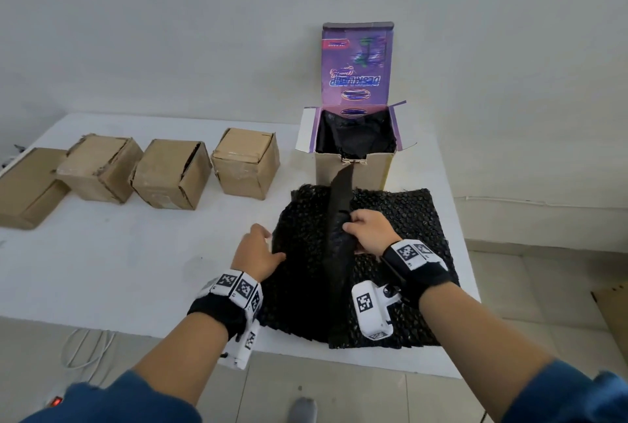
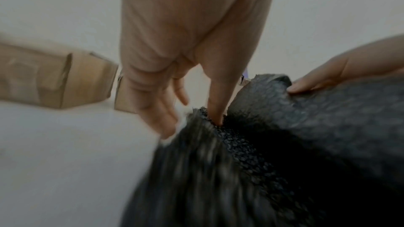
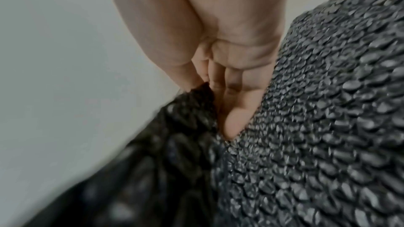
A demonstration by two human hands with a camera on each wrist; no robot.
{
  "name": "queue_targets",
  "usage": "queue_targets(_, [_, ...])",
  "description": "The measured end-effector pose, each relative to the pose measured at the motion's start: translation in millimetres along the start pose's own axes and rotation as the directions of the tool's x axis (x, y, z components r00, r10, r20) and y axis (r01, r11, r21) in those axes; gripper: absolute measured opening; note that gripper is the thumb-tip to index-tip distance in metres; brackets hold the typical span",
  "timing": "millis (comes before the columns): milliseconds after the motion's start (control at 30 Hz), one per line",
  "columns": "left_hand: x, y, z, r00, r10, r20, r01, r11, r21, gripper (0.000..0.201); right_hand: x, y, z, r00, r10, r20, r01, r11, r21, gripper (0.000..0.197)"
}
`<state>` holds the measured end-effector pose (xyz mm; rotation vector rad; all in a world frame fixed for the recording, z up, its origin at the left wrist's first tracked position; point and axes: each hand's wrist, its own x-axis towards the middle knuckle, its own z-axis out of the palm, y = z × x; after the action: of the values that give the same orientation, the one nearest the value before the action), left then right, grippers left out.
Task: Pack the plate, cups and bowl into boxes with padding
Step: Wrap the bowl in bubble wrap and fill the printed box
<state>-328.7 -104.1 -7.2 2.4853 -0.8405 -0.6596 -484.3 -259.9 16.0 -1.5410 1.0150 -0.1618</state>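
Observation:
A pile of black bubble wrap (image 1: 401,212) lies on the white table (image 1: 136,252) at the front right. My right hand (image 1: 350,229) pinches a sheet of the wrap (image 1: 336,252) and holds it up on edge above the pile. The right wrist view shows that sheet (image 3: 174,144) caught between thumb and fingers (image 3: 229,127). My left hand (image 1: 272,246) sits at the pile's left edge, fingers relaxed, the thumb (image 2: 215,110) pressing on the wrap's border (image 2: 218,135). Behind the pile stands an open purple box (image 1: 353,167) lined with black padding (image 1: 353,137).
Three closed cardboard boxes (image 1: 244,164) (image 1: 170,174) (image 1: 98,167) stand in a row on the table's left half, with a flat one (image 1: 27,188) at the far left. On the floor lie a white cable (image 1: 85,348) and cardboard (image 1: 615,314) to the right.

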Motion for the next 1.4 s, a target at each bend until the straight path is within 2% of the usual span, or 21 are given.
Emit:
queue_targets(67, [-0.6,6.8,-7.9,0.999,0.025,-0.029,-0.022,0.993,0.118,0.058,-3.5,7.8,-21.1,0.999,-0.041,-0.024,0.041,0.999,-0.006,0.013])
queue_targets(133, [-1.4,22.9,-14.4,0.991,0.132,-0.029,-0.129,0.988,0.088,0.052,-8.3,16.9,-46.7,0.993,-0.086,-0.081,0.082,0.996,-0.043,0.005])
queue_targets(200, [-2.1,44.7,-13.6,0.972,0.226,0.063,-0.226,0.974,-0.015,0.038,-10.3,29.8,-75.3,0.98,-0.101,-0.169,0.083,0.99,-0.111,0.014])
queue_targets(267, [-2.5,69.0,-2.3,0.945,0.261,0.199,-0.256,0.965,-0.051,0.032,-11.0,46.5,-101.4,0.971,-0.092,-0.221,0.055,0.984,-0.168,0.015])
queue_targets(333, [1.6,88.7,21.8,0.923,0.231,0.307,-0.228,0.973,-0.044,0.039,-14.3,61.2,-123.4,0.966,-0.06,-0.253,0.012,0.982,-0.188,0.007])
queue_targets(400, [8.2,99.8,52.1,0.915,0.152,0.374,-0.149,0.988,-0.039,0.054,-19.8,72.0,-137.8,0.953,-0.024,-0.301,-0.033,0.982,-0.184,0.015])
queue_targets(467, [12.3,106.8,80.3,0.908,0.067,0.413,-0.055,0.998,-0.042,0.065,-26.9,80.5,-145.0,0.938,0.035,-0.345,-0.072,0.993,-0.094,0.009])
queue_targets(533, [13.7,113.9,100.3,0.911,0.004,0.413,0.027,0.997,-0.07,0.071,-30.7,92.3,-148.7,0.939,0.12,-0.322,-0.125,0.992,0.005,0.046])
queue_targets(600, [15.3,119.3,113.1,0.926,-0.037,0.376,0.08,0.992,-0.097,0.071,-34.9,102.1,-149.6,0.953,0.181,-0.244,-0.186,0.983,0.006,0.078])
queue_targets(667, [18.0,121.7,120.3,0.941,-0.052,0.334,0.091,0.991,-0.1,0.069,-36.1,111.6,-147.8,0.963,0.181,-0.199,-0.197,0.978,-0.064,0.089])
queue_targets(767, [23.2,123.1,124.4,0.947,0.002,0.322,0.05,0.987,-0.152,0.053,-30.2,125.4,-143.4,0.962,0.123,-0.245,-0.176,0.962,-0.209,0.075])
queue_targets(867, [21.8,127.1,120.5,0.926,0.047,0.374,0.081,0.945,-0.318,0.035,-23.8,135.3,-142.8,0.957,0.076,-0.279,-0.159,0.944,-0.289,0.055])
queue_targets(967, [12.6,135.5,114.4,0.888,0.049,0.457,0.235,0.807,-0.542,0.023,-23.8,138.2,-147.5,0.941,0.054,-0.335,-0.155,0.947,-0.28,0.036])
queue_targets(1033, [4.6,141.9,109.2,0.854,0.076,0.514,0.327,0.69,-0.646,0.028,-25.2,137.7,-150.8,0.931,0.038,-0.364,-0.147,0.949,-0.278,0.03])
queue_targets(1100, [0.6,146.0,103.6,0.847,0.109,0.52,0.345,0.631,-0.695,0.039,-26.4,135.8,-153.2,0.929,0.024,-0.37,-0.134,0.952,-0.275,0.025])
queue_targets(1167, [-2.2,151.1,94.3,0.857,0.158,0.49,0.294,0.63,-0.718,0.039,-28.2,131.3,-154.3,0.929,-0.006,-0.371,-0.101,0.958,-0.27,0.017])
queue_targets(1233, [-3.9,156.6,82.9,0.877,0.227,0.424,0.165,0.686,-0.708,0.033,-31.8,121.4,-155.5,0.922,-0.062,-0.383,-0.047,0.962,-0.27,0.005])
queue_targets(1267, [-5.4,159.9,76.3,0.883,0.264,0.39,0.094,0.713,-0.695,0.031,-34.1,114.9,-155.8,0.918,-0.084,-0.387,-0.008,0.973,-0.232,0.007])
queue_targets(1367, [-8.3,167.9,56.0,0.891,0.339,0.304,-0.047,0.732,-0.679,0.027,-43.9,89.3,-152.3,0.935,-0.044,-0.352,0.071,0.995,0.066,0.009])
queue_targets(1400, [-8.7,169.5,49.3,0.889,0.354,0.289,-0.066,0.725,-0.685,0.024,-45.8,83.2,-151.2,0.946,-0.013,-0.325,0.067,0.985,0.156,0.018])
